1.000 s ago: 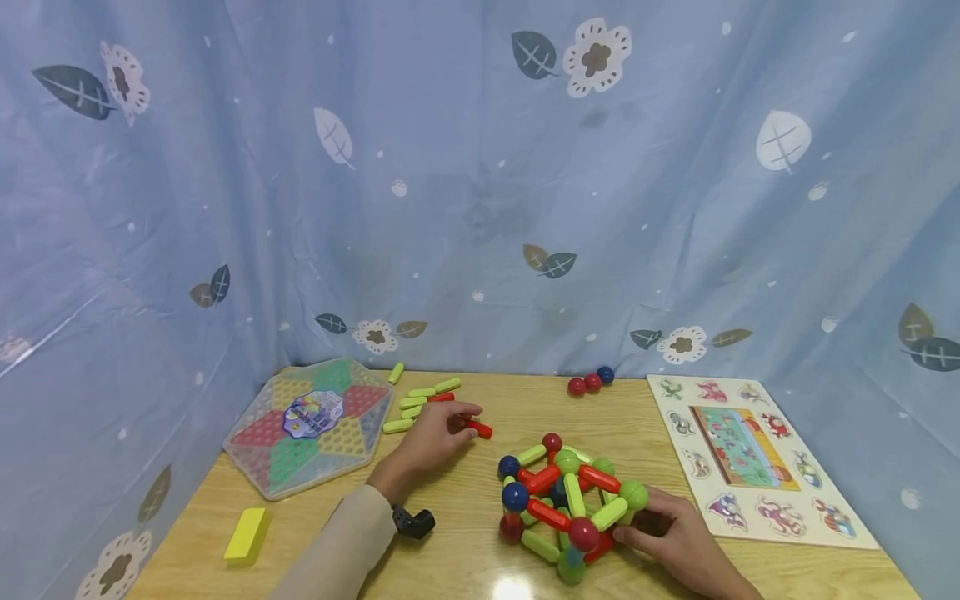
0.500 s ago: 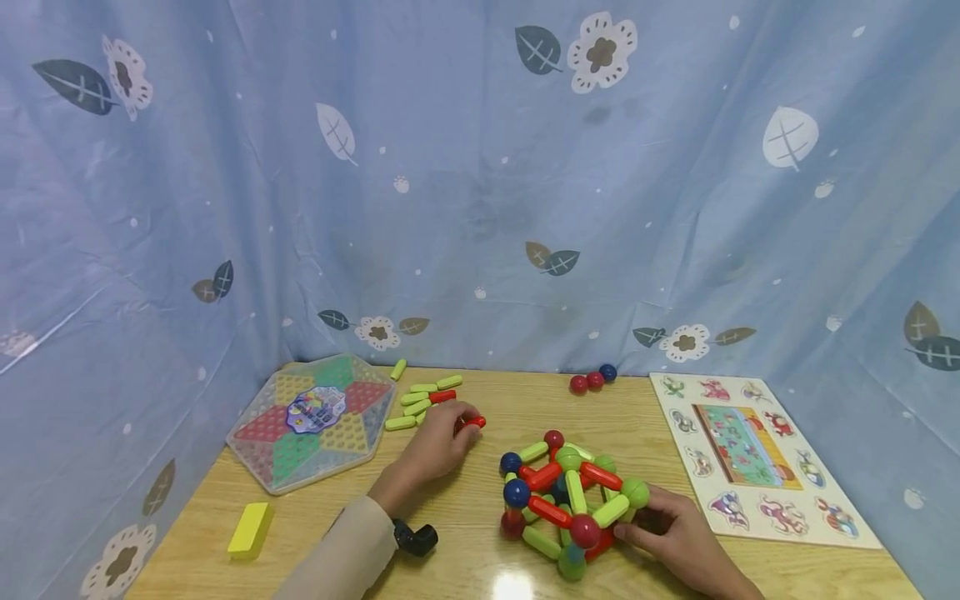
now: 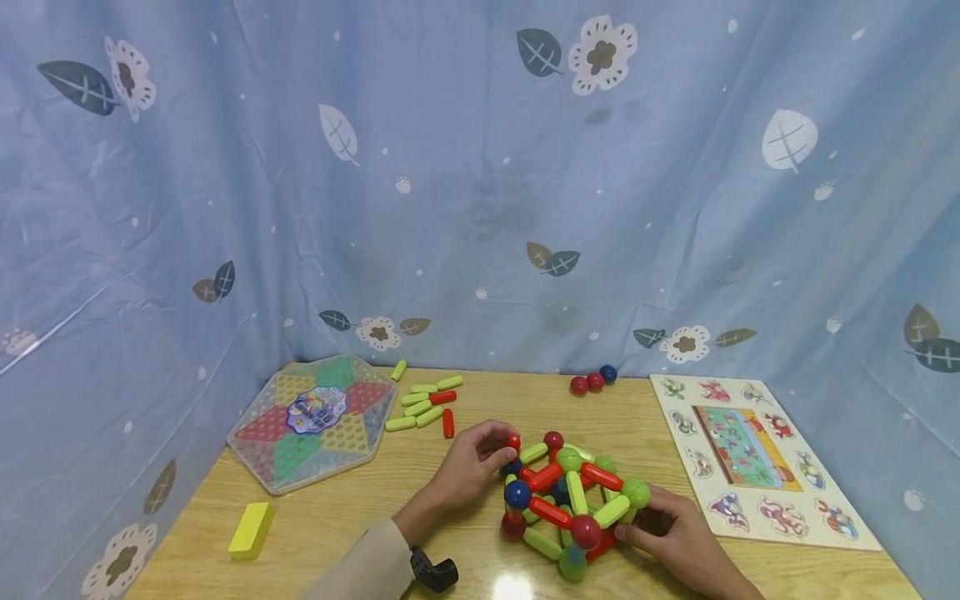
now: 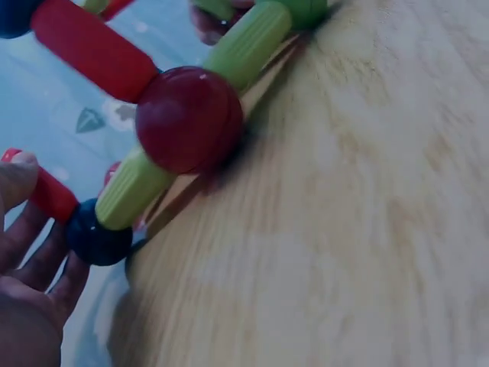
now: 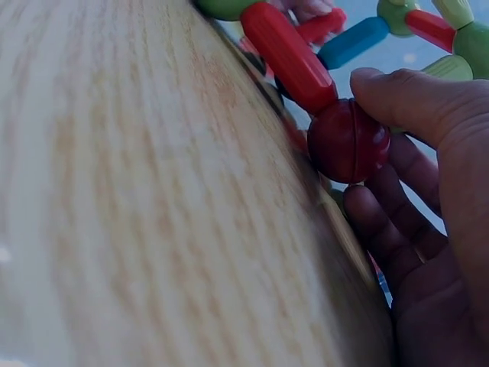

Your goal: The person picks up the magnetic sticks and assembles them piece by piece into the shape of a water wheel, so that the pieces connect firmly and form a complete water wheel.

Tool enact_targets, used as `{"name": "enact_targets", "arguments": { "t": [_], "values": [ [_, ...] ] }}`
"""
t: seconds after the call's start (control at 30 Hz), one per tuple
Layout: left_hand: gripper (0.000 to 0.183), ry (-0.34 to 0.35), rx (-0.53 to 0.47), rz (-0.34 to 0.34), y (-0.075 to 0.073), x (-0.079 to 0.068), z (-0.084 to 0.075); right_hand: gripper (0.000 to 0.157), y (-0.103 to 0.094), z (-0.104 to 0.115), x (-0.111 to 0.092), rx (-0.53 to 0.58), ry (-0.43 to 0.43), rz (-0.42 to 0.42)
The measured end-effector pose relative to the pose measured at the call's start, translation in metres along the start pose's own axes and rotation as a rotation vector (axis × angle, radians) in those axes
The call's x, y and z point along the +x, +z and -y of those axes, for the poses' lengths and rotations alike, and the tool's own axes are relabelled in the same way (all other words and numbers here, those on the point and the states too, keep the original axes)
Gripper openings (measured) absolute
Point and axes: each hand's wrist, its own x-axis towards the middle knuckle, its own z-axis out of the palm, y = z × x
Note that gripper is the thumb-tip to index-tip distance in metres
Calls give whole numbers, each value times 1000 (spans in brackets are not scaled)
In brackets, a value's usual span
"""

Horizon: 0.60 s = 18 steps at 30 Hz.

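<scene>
A frame built of magnetic rods and balls [image 3: 551, 512], in red, yellow-green and blue, stands on the table in front of me. At its far left corner my left hand [image 3: 471, 465] pinches a red magnetic rod [image 4: 52, 195] between thumb and fingers. The rod's lower end meets a blue ball [image 4: 98, 237] of the frame. My right hand [image 3: 675, 537] holds the frame's right side, thumb and fingers around a dark red ball [image 5: 348, 141] low down. Part of that ball is hidden behind the fingers in the head view.
Several loose yellow-green rods [image 3: 416, 409] and red rods [image 3: 448, 422] lie behind the left hand. Two red balls and a blue ball [image 3: 608, 373] sit at the back edge. A Chinese checkers board [image 3: 360, 450], yellow block [image 3: 251, 531] and puzzle board [image 3: 795, 533] flank the workspace.
My left hand picked up a red rod beside the loose pile and carried it right, to the frame's blue ball. My right hand stays on the frame.
</scene>
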Motion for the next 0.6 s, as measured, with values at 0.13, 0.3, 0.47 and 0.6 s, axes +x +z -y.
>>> {"name": "enact_targets", "arguments": {
  "t": [0.13, 0.3, 0.47, 0.6],
  "values": [
    [27, 19, 44, 23, -4, -6, 2, 34, 0, 0, 1, -3, 12, -3],
    [26, 21, 96, 66, -11, -21, 4, 36, -3, -3, 4, 46, -5, 33],
    [26, 39, 161, 95, -17, -34, 7, 36, -15, -9, 15, 133, -52, 163],
    [27, 71, 172, 93, -21, -42, 8, 31, -34, -17, 39, 129, -43, 150]
  ]
}}
